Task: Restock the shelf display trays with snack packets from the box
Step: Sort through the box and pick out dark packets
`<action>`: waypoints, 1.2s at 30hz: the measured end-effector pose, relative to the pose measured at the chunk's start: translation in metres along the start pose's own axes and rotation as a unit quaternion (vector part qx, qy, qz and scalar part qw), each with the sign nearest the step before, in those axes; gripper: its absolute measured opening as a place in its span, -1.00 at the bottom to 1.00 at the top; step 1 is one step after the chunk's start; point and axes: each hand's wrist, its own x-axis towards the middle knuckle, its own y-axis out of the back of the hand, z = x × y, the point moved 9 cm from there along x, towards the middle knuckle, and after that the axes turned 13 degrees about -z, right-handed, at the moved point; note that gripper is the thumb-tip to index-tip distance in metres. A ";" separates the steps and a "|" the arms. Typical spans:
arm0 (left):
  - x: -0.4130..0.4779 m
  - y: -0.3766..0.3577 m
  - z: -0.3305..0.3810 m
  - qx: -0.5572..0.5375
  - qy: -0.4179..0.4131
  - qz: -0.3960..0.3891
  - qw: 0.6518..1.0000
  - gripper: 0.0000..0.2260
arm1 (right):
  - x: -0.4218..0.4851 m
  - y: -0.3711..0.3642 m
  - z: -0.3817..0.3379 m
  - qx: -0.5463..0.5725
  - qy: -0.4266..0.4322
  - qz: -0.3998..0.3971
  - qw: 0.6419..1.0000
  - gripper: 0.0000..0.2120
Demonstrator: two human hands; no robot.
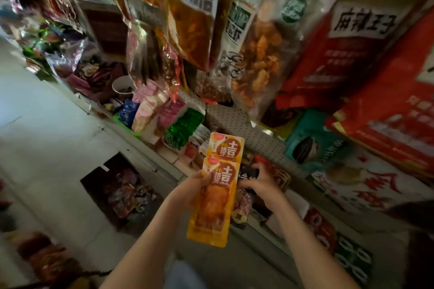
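Roughly mid-restock, judging by the layout. Left hand (196, 186) pinches two yellow packets (215, 204) by their left edge. They overlap, and the rear one sticks up higher. Neither is in a tray yet; they hang in the air just in front of the shelf. Right hand (264, 179) is just right of them and slightly farther, fingers curled round one dark packet (250, 173) down at the near shelf tray. That tray is mostly hidden behind the hand and the yellow packets, so I can't tell how full it is or whether the dark packet is going in or coming out. On the floor to the left sits one open box (94, 187), with a mixed pile of packets inside, too blurred to count. So stock is left to shelve. Farther left along the shelf, a green tray (118, 122) with blue and pink packets and a white tray (198, 107) with green packets (183, 126) both look full. The total tray count isn't clear, since blur merges the far ones. Beyond that is pegboard (234, 122) with hanging bags (260, 54), and big red bags (352, 54) are at far right. My call is that the far trays are done and the near tray plus what remains in the box are left.
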 end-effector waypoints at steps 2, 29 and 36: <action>0.010 -0.014 -0.021 0.038 0.008 0.023 0.999 -0.75 | -0.002 0.019 0.013 -0.096 -0.007 -0.049 0.994 -0.50; 0.223 -0.053 -0.219 -0.031 -0.031 0.111 0.993 -0.82 | 0.124 0.225 0.255 -0.357 -0.025 0.227 0.906 -0.91; 0.232 -0.038 -0.230 -0.054 -0.036 0.091 0.994 -0.78 | 0.150 0.227 0.258 -0.516 -0.096 0.241 0.816 -0.76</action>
